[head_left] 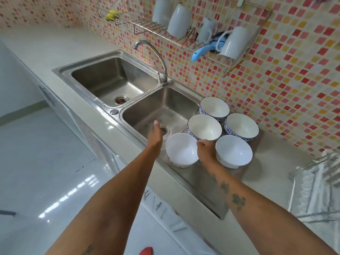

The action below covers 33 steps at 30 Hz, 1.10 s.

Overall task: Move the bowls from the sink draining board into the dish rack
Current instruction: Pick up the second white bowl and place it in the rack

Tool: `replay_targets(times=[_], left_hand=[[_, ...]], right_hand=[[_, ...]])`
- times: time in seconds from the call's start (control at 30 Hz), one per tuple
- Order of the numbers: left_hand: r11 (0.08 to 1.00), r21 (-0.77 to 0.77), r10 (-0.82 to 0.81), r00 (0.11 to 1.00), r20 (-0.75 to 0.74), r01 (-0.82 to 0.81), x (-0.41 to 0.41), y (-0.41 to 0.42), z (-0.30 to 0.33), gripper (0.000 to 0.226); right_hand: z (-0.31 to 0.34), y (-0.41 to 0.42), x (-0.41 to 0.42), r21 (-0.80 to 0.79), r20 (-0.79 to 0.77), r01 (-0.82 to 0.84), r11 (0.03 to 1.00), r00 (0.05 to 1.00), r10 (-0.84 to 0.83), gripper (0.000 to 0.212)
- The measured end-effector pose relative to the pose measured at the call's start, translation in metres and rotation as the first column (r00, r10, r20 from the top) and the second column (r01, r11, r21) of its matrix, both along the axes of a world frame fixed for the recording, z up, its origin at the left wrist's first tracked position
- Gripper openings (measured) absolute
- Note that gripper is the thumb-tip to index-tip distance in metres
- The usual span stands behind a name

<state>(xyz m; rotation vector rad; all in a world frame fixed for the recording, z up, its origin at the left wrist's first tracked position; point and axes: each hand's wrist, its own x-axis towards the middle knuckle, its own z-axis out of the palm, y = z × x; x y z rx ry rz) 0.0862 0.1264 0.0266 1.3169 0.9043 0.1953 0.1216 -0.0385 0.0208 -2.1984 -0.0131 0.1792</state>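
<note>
- Five upright bowls on the draining board [230, 183]: three blue-patterned bowls [241, 126], two plain white bowls [233, 150].
- Right hand [206, 150] pinches the near blue-patterned bowl's [204, 127] rim.
- Left hand [155, 136] open over the sink basin [174, 105].

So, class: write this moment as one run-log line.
stage: first pickup | right hand: at rim of blue-patterned bowl | left hand: open, over sink | five bowls on draining board
</note>
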Motion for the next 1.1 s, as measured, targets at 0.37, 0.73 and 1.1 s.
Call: replay_targets(times=[0.37,0.73,1.1], left_hand=[[0.994,0.061,-0.086,0.996,-0.002,0.086,0.014,-0.031,-0.051,0.036],[0.994,0.103,-0.041,0.999,0.034,0.037,0.004,-0.043,-0.049,0.04],[0.996,0.0,0.091,0.995,0.04,-0.091,0.001,-0.048,-0.023,0.042]], right_hand=[[-0.038,0.008,-0.01,0.096,-0.224,0.166,0.981,0.964,-0.142,0.043],[-0.041,0.012,-0.008,0.114,-0.238,0.206,0.972,0.956,-0.174,0.049],[-0.008,0.01,-0.009,0.285,-0.093,0.178,0.942,0.983,-0.158,0.045]])
